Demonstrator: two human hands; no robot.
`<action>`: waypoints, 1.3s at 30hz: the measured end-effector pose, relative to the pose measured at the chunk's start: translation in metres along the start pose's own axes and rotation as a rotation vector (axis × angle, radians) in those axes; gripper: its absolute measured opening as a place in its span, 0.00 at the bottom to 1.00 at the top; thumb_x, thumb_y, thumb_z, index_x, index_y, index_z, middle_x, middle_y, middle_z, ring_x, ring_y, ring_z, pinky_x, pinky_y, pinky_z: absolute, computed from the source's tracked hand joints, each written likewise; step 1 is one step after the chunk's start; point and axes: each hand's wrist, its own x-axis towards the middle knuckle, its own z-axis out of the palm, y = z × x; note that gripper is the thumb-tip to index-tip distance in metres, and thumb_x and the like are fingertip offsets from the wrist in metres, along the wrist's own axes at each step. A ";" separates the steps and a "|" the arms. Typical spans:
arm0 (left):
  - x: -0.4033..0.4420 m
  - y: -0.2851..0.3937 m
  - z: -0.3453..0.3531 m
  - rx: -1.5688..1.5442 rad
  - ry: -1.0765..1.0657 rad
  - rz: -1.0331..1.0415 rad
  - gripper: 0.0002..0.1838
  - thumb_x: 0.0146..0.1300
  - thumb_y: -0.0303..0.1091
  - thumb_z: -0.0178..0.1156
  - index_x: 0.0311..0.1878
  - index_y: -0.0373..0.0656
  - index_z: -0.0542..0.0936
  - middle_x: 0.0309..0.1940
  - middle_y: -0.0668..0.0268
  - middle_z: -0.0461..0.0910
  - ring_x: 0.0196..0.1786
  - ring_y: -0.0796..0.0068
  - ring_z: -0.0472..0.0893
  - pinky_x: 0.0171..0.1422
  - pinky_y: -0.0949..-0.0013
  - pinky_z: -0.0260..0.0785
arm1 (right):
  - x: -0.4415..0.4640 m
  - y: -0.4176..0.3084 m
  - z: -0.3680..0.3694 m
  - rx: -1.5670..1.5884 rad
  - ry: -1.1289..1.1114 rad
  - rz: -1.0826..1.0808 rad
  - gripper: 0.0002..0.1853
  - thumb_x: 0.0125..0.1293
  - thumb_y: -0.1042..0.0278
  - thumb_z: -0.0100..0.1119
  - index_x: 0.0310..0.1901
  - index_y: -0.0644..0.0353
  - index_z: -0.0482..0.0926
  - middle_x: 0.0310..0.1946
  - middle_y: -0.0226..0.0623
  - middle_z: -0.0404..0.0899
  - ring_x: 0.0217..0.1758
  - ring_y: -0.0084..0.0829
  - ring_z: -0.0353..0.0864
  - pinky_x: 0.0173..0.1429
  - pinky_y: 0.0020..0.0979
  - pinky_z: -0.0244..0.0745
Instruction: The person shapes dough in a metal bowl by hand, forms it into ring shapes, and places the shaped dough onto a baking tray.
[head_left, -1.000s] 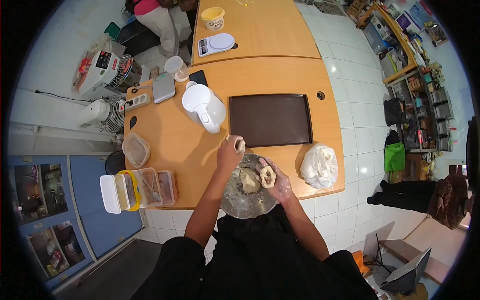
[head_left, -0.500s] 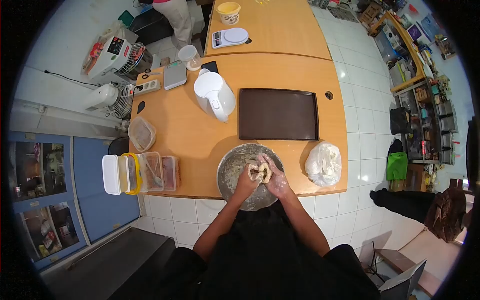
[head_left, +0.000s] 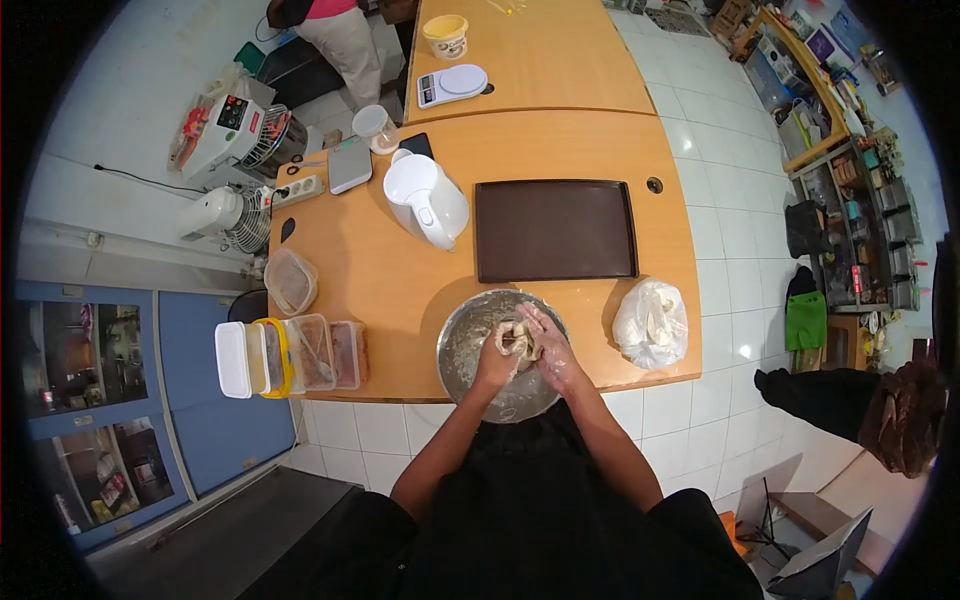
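A pale lump of dough (head_left: 522, 345) is held between my two hands above a metal mixing bowl (head_left: 462, 378). My left hand (head_left: 496, 362) curls around its left side, thumb and fingers forming a ring. My right hand (head_left: 552, 352), dusted with flour, presses against the other side with its fingers fairly straight and close together. Bits of flour and dough cling to the bowl's inner wall. Part of the dough is hidden behind my fingers.
A dark baking tray (head_left: 556, 230) lies beyond the bowl. To the right sits a plastic bag of white flour-like powder (head_left: 651, 324); to the left, a white electric kettle (head_left: 426, 200) and plastic containers (head_left: 316, 352). Another person (head_left: 340, 45) stands at the far left.
My right hand has turned and moved over the dough, covering more of it. The whole view has shifted slightly with my head; the objects on the table stay in place.
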 end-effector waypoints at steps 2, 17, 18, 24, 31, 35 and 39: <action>0.006 0.001 -0.005 0.053 0.035 0.004 0.16 0.56 0.26 0.61 0.48 0.36 0.74 0.42 0.59 0.80 0.45 0.67 0.80 0.53 0.67 0.70 | 0.004 0.001 -0.001 -0.135 0.074 -0.023 0.30 0.69 0.68 0.51 0.69 0.66 0.55 0.67 0.42 0.62 0.71 0.31 0.60 0.74 0.32 0.53; 0.161 0.025 -0.038 0.097 -0.109 -0.042 0.13 0.58 0.24 0.60 0.47 0.37 0.76 0.36 0.63 0.80 0.35 0.76 0.79 0.41 0.70 0.72 | 0.130 -0.018 -0.024 -0.668 0.299 -0.309 0.18 0.62 0.77 0.61 0.54 0.67 0.73 0.43 0.36 0.78 0.45 0.22 0.78 0.53 0.25 0.73; 0.171 0.022 -0.038 0.077 -0.125 -0.108 0.13 0.58 0.23 0.60 0.47 0.37 0.76 0.36 0.63 0.80 0.34 0.75 0.79 0.39 0.70 0.72 | 0.140 -0.019 -0.026 -0.689 0.320 -0.299 0.18 0.61 0.77 0.61 0.54 0.67 0.74 0.43 0.37 0.79 0.46 0.23 0.78 0.53 0.25 0.74; 0.215 -0.020 -0.031 0.373 -0.119 -0.156 0.14 0.55 0.23 0.61 0.47 0.36 0.76 0.38 0.55 0.81 0.37 0.62 0.81 0.42 0.63 0.73 | 0.196 -0.004 -0.057 -0.800 0.406 -0.240 0.18 0.59 0.78 0.62 0.52 0.67 0.76 0.44 0.41 0.80 0.46 0.28 0.81 0.51 0.26 0.76; 0.212 -0.029 -0.036 0.650 -0.067 0.047 0.16 0.51 0.22 0.60 0.45 0.37 0.76 0.40 0.48 0.80 0.45 0.46 0.78 0.49 0.55 0.72 | 0.192 -0.011 -0.045 -1.081 0.408 -0.198 0.18 0.56 0.77 0.63 0.51 0.64 0.77 0.47 0.44 0.80 0.47 0.35 0.83 0.50 0.32 0.77; 0.213 -0.035 -0.039 0.720 -0.103 -0.015 0.17 0.52 0.25 0.61 0.47 0.38 0.77 0.38 0.52 0.81 0.41 0.51 0.81 0.44 0.59 0.73 | 0.187 -0.008 -0.043 -1.351 0.453 -0.181 0.18 0.54 0.74 0.65 0.49 0.62 0.78 0.46 0.45 0.81 0.47 0.41 0.83 0.52 0.37 0.77; 0.210 -0.034 -0.029 0.556 -0.018 -0.020 0.17 0.50 0.23 0.62 0.46 0.37 0.76 0.39 0.49 0.80 0.45 0.47 0.79 0.48 0.54 0.72 | 0.198 0.001 -0.050 -1.218 0.433 -0.041 0.16 0.54 0.73 0.65 0.46 0.62 0.80 0.41 0.45 0.83 0.46 0.41 0.83 0.51 0.37 0.77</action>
